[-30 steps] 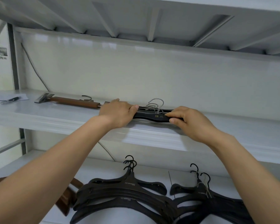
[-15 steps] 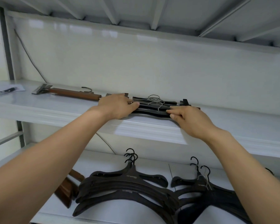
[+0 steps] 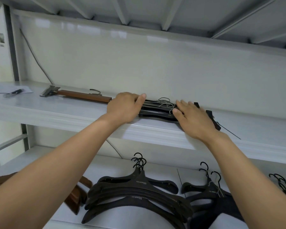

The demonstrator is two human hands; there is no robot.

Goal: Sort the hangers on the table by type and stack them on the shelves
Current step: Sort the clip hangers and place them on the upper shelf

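A stack of black clip hangers (image 3: 157, 111) with metal hooks lies on the upper white shelf (image 3: 73, 116). My left hand (image 3: 124, 108) rests on the stack's left end, thumb over the top. My right hand (image 3: 193, 119) lies flat with fingers spread on the right end, covering it. A brown wooden clip hanger (image 3: 82, 96) lies on the same shelf, left of the stack. On the lower shelf (image 3: 155, 164) sit a pile of black coat hangers (image 3: 135, 192), a second black pile (image 3: 210, 190) to its right, and brown wooden hangers (image 3: 76, 195) at the left.
A sheet of paper with a pen (image 3: 13, 93) lies at the upper shelf's far left. A grey cable (image 3: 35, 57) runs down the back wall. Another shelf's underside (image 3: 155, 14) hangs close above. More black hooks (image 3: 281, 182) show at the lower right.
The black clip hangers have slid further back onto the upper shelf. My right hand has opened from a pinch at the stack's front edge to lie flat on it.
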